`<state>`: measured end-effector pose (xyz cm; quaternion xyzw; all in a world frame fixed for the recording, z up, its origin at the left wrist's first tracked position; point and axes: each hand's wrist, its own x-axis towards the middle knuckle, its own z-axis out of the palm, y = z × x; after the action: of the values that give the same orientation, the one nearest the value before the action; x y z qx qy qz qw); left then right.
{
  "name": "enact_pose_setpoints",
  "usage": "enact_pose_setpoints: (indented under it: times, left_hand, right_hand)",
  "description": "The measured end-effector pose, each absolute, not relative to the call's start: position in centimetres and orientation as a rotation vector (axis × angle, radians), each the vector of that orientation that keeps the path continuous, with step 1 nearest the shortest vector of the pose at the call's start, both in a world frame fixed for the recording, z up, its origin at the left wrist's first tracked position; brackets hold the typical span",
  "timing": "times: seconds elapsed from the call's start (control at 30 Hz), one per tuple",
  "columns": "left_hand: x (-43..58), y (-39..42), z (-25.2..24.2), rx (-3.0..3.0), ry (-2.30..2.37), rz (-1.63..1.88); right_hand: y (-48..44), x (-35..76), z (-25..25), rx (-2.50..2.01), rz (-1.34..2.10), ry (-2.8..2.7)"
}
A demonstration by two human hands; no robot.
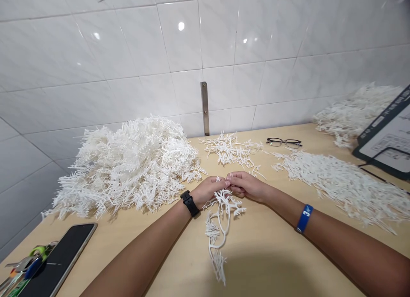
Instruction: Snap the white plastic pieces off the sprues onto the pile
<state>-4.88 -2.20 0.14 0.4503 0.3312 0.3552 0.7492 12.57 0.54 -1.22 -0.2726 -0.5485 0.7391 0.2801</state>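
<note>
My left hand and my right hand meet fingertip to fingertip over the middle of the wooden table. Both are closed on the top of a white plastic branch piece, a long spiky sprig that trails from my fingers toward me on the tabletop. A black watch sits on my left wrist and a blue band on my right wrist. A big heap of the same white sprigs lies just left of my left hand.
A small scatter of sprigs lies beyond my hands, a flat spread to the right, another heap far right. Black glasses, a dark board with cable, a phone and keys also sit here. Tiled wall behind.
</note>
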Motion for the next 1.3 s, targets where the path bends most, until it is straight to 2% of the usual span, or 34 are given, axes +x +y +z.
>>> enact_pose_setpoints:
  times: [0.4, 0.63, 0.83, 1.3]
  left_hand:
    - [-5.6, -2.1, 0.8, 1.153, 0.742, 0.616]
    - [-5.9, -2.0, 0.4, 1.117, 0.624, 0.608]
    - [-5.8, -1.9, 0.1, 0.995, 0.627, 0.705]
    - [-4.8, -2.0, -0.1, 1.032, 0.789, 0.815]
  right_hand:
    - [0.5, 13.0, -1.6, -0.578, 2.048, -1.634]
    - [0.7, 13.2, -1.2, -0.518, 2.102, -1.42]
    - [1.0, 13.2, -0.9, -0.698, 1.968, -1.433]
    - [0.4, 12.3, -0.4, -0.908, 1.978, -1.403]
